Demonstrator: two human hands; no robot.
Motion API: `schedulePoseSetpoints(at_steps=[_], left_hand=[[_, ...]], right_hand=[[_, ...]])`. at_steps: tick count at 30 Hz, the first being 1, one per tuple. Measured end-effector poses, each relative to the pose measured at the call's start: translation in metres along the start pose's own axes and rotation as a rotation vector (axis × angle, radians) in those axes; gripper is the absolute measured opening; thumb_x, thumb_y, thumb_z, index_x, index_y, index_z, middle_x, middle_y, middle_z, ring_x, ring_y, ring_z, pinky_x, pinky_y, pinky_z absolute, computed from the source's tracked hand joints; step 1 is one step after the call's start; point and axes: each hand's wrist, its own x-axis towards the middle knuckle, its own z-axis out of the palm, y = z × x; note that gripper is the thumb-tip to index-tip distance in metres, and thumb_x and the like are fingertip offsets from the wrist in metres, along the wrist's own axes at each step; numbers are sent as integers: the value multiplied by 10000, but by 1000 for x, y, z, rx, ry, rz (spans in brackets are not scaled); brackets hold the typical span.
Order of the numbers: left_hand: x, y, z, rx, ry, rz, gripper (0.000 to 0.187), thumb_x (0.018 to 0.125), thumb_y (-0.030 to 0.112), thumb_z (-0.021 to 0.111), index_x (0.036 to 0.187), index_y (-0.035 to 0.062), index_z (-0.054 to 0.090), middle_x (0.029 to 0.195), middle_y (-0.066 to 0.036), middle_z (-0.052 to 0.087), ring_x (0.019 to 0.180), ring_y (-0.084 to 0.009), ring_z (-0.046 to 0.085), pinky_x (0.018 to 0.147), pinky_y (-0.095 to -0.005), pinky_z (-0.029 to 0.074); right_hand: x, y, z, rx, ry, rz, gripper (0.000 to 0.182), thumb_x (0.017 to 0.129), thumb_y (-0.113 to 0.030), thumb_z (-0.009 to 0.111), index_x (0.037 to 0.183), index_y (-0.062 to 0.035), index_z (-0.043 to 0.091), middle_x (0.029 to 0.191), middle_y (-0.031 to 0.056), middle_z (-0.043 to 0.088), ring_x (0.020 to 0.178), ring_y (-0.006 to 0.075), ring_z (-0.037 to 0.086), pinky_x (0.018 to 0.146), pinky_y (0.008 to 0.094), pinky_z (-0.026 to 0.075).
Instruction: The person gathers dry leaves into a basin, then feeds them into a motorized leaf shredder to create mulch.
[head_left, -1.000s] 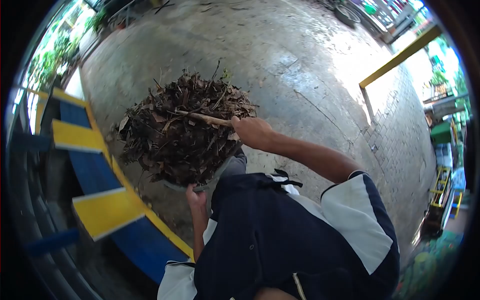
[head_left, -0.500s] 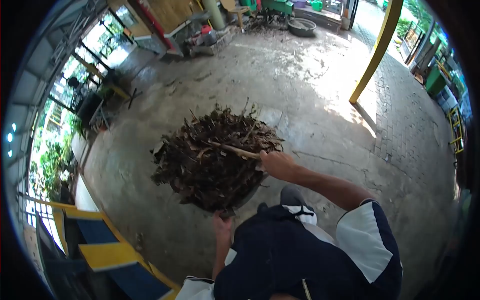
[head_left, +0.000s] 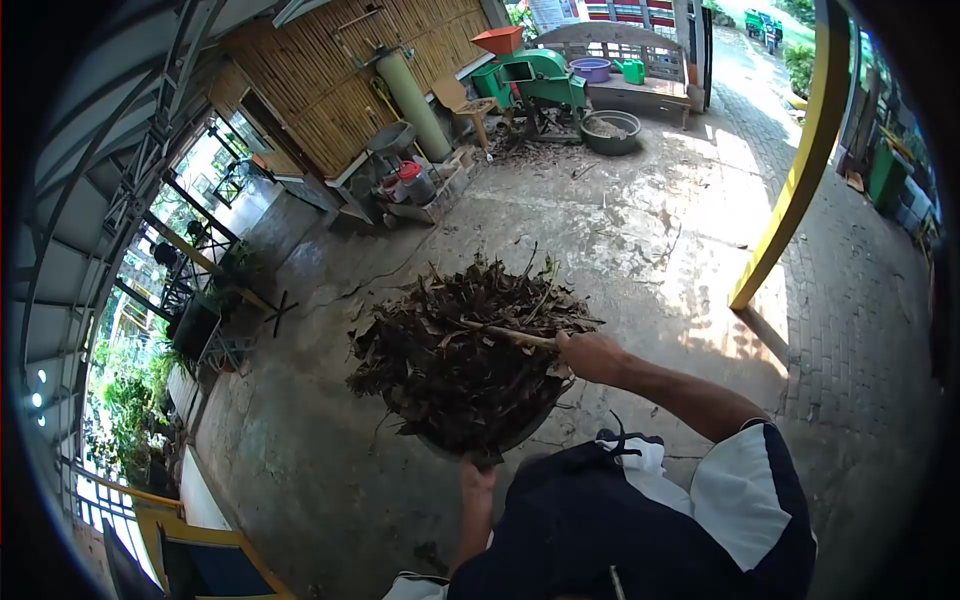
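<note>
Concrete floor [head_left: 300, 440] below; right grip [head_left: 592, 357] is closed around stick [head_left: 510, 333], lying leftward across leaf heap [head_left: 460, 375]; left grip [head_left: 478, 478] clasps basin [head_left: 525, 430] at near rim.

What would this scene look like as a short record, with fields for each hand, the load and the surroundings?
Left hand: at the near rim of a dark container
Right hand: closed around a wooden stick
Stick position: across the heap
Load: dry leaves and twigs, piled above the rim
Floor: bare concrete, sunlit in places
Background: green machine with orange hopper, round tub nearby
Right side: yellow post
</note>
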Motion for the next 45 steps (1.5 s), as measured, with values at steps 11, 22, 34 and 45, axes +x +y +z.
schedulePoseSetpoints(at_steps=[11, 22, 34, 45], left_hand=[[329, 9, 253, -21, -151, -97, 293, 901, 67, 583, 1171, -42, 606, 1107, -149, 665, 1036, -294, 659, 912, -442, 577], [633, 85, 508, 79, -44, -194, 293, 829, -3, 566, 1116, -61, 581, 1085, -130, 642, 987, -272, 639, 898, -390, 548], [908, 90, 782, 138, -175, -151, 287, 779, -5, 574, 1064, -5, 607, 1010, -88, 669, 921, -258, 660, 836, -388, 553], [1165, 125, 1062, 184, -275, -130, 335, 777, 7, 571, 1111, -19, 566, 1043, -113, 657, 942, -271, 656, 852, -428, 549]], right_hand=[[312, 142, -141, -131, 75, 76, 144, 941, -90, 493, 1001, 39, 512, 755, 237, 664, 752, 436, 690, 649, 539, 528], [616, 255, -247, -85, 185, 157, 117, 956, -90, 468, 985, 23, 465, 762, 238, 651, 748, 451, 662, 660, 548, 504], [934, 422, -378, -195, 231, 148, 204, 1005, -184, 510, 987, 16, 470, 782, 226, 661, 761, 428, 675, 673, 539, 523], [1223, 556, -540, -304, 321, 127, 159, 990, -145, 503, 997, 9, 464, 768, 224, 652, 753, 438, 657, 680, 545, 508]])
